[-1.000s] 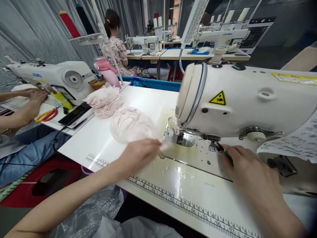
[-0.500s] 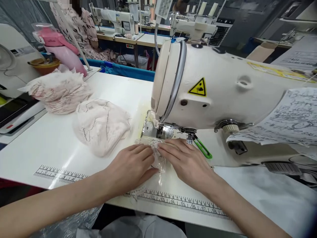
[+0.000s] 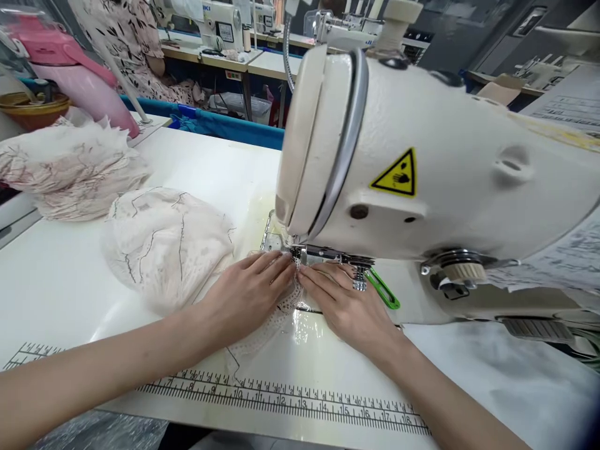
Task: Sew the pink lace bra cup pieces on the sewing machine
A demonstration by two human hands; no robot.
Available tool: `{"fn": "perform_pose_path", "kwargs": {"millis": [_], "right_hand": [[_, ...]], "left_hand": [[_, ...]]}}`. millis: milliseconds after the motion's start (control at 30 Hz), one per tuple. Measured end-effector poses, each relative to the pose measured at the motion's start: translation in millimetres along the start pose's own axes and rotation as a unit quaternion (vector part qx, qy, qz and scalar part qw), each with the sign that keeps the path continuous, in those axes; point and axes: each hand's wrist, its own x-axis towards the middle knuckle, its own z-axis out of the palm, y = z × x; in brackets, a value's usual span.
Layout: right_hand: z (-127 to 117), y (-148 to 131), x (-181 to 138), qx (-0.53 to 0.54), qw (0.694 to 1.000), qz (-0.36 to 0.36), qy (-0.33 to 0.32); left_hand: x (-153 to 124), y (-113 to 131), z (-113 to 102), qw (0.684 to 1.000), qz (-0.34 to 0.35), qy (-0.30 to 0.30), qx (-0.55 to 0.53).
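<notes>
A thin piece of pale lace fabric lies on the white table in front of the presser foot of a cream sewing machine. My left hand rests flat on the lace, fingers stretched toward the foot. My right hand lies flat beside it on the other side of the lace, fingertips close to the foot. Both hands press the lace down at the needle area.
A mound of pale printed fabric pieces sits left of my left hand, a second heap farther left. A green-handled tool lies under the machine arm. A printed ruler runs along the table front. Another person sits behind.
The view has moved closer to the machine. Both hands have slid the lace forward, up to the presser foot.
</notes>
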Motion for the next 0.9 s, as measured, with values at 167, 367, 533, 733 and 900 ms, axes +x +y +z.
{"fn": "perform_pose_path", "kwargs": {"millis": [167,367,533,733,900], "right_hand": [[5.0,2.1,-0.3,-0.027,1.000,0.002,-0.011],[5.3,0.3,-0.6,-0.028,0.999,0.010,-0.040],[5.2,0.1,-0.3,-0.037,0.998,0.008,-0.046],[5.7,0.6,0.2,-0.052,0.998,0.005,-0.043],[5.1,-0.5,0.2,-0.046,0.998,0.007,-0.047]], "left_hand": [[4.7,-3.1,1.0,1.000,-0.002,0.019,0.014],[7.6,-3.4,3.4,0.999,-0.007,-0.001,0.042],[6.5,-1.8,4.9,0.998,0.002,0.009,0.065],[6.0,-0.1,2.9,0.996,0.003,-0.010,0.093],[6.7,0.4,2.1,0.996,0.004,-0.010,0.091]]}}
